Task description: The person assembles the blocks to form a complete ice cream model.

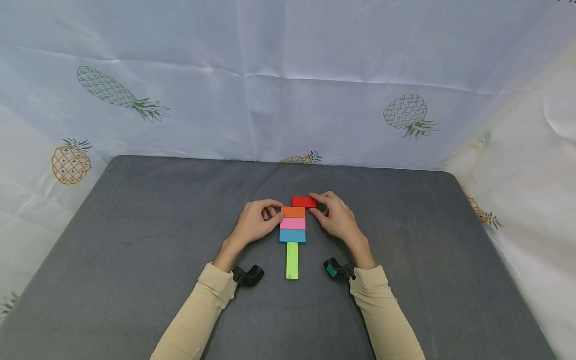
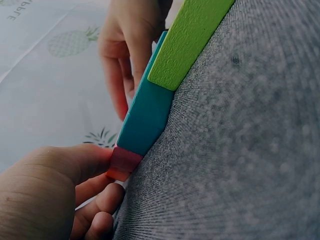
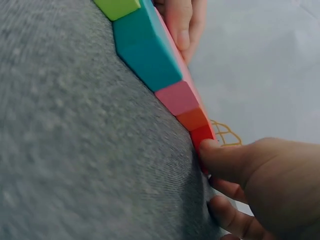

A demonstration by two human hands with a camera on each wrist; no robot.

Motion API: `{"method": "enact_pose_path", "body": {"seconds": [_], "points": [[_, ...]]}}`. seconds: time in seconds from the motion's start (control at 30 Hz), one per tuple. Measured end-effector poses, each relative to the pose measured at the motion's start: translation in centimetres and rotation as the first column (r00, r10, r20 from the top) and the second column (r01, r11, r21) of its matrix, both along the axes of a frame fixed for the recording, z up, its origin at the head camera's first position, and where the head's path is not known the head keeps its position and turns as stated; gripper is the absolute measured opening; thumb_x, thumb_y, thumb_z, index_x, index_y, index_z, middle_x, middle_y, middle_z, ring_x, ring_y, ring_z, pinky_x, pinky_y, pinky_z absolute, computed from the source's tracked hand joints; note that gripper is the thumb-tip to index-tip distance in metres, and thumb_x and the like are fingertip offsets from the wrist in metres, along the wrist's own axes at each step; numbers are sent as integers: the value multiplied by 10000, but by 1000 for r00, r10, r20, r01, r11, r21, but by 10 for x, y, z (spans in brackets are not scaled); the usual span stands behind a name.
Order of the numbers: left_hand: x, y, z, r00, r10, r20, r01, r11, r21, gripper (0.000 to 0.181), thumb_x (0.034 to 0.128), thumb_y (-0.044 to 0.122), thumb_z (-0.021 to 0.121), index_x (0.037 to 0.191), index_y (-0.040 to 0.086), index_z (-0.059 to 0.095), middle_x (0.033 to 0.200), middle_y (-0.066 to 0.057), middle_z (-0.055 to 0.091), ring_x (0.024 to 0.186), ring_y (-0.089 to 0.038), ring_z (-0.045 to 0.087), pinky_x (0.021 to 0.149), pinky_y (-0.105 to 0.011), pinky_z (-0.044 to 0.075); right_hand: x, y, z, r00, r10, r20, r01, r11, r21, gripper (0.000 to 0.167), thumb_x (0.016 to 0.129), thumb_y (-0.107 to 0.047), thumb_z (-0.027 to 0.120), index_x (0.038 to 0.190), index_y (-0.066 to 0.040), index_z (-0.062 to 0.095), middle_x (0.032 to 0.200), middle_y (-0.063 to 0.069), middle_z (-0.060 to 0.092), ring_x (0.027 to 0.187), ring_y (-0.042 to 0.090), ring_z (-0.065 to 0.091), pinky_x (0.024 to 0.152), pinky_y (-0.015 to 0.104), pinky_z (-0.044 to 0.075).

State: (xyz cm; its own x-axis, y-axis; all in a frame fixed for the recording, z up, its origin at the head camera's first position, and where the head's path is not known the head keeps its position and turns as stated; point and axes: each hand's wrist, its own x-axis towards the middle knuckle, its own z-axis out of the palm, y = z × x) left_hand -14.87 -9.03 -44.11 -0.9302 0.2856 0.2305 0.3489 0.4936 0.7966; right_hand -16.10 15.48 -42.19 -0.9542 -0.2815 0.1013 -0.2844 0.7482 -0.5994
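Observation:
A column of flat blocks lies on the grey cloth: an orange block (image 1: 293, 212) at the far end, then a pink block (image 1: 293, 223), a blue block (image 1: 292, 236) and a lengthwise green block (image 1: 292, 261) nearest me. Beyond the orange block is a red block (image 1: 304, 202), offset to the right. My right hand (image 1: 338, 218) pinches its right end between thumb and index finger. My left hand (image 1: 254, 222) holds the left end of the orange block, its thumb (image 2: 92, 159) by the pink and orange ends in the left wrist view.
The grey table surface (image 1: 157, 280) stretches out around the blocks. A pale curtain with pineapple prints (image 1: 279, 120) hangs behind its far edge. Each wrist wears a black camera mount (image 1: 249, 276).

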Motion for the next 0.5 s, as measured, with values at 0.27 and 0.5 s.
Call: {"method": "enact_pose_path", "body": {"seconds": [0.27, 0.5], "points": [[0, 0, 0, 1000, -1, -1, 1, 1000, 0, 225, 934, 161, 726, 1111, 27, 765, 780, -82, 709, 595, -74, 495, 567, -214, 401, -3, 10, -2, 999, 35, 8, -34, 989, -144, 399, 958, -123, 720, 1323, 25, 660, 1140, 221, 663, 726, 165, 561, 671, 247, 446], [0, 0, -1, 1000, -1, -2, 1, 1000, 0, 225, 934, 160, 727, 1109, 26, 766, 779, -80, 711, 594, -72, 496, 572, -216, 406, -2, 7, -1, 1000, 1, 29, 3, 992, -125, 367, 966, -142, 714, 1304, -2, 683, 1138, 207, 658, 718, 172, 562, 647, 255, 438]]}}
